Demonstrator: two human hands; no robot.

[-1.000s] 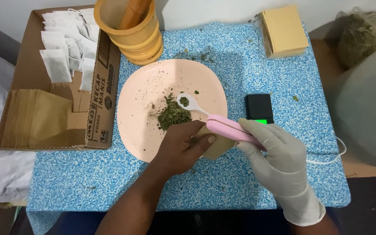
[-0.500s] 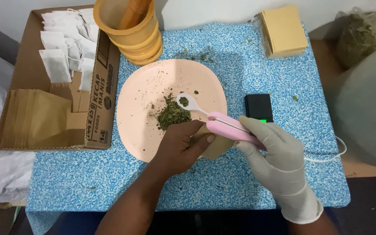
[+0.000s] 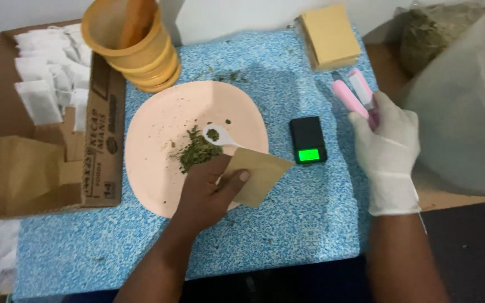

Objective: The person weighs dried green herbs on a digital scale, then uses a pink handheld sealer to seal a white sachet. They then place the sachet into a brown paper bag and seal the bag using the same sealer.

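**Brown sachet pinned at the plate's edge, pink tool lifted clear**

I take the pink plate (image 3: 158,163) as my landmark. My left hand (image 3: 209,188), bare, lies over its near right rim with the fingers curled and the thumb pressed down on a small brown paper sachet (image 3: 256,174). The sachet is flat, tan and roughly square, one corner pointing away from the plate toward the scale; it half overhangs the rim onto the blue speckled tabletop (image 3: 287,235). On the plate, just beyond my knuckles, sits a loose heap of dried green herb (image 3: 195,152), and a small white spoon (image 3: 220,137) with a pinch of herb in its bowl rests beside the heap.

My right hand (image 3: 385,143), in a white glove, is well to the right of the plate, fingers closed round a pink and white handheld tool (image 3: 355,95) whose two arms point up and away.

Just right of the plate lies a small black pocket scale (image 3: 308,139) with a lit green display. Beyond the plate stands a stack of yellow-orange tubs (image 3: 133,45). Far right of those, a block of tan paper sachets (image 3: 329,36). Left of the plate, an open brown cardboard box (image 3: 99,140) with dark print on its flap holds white filter bags (image 3: 46,73).
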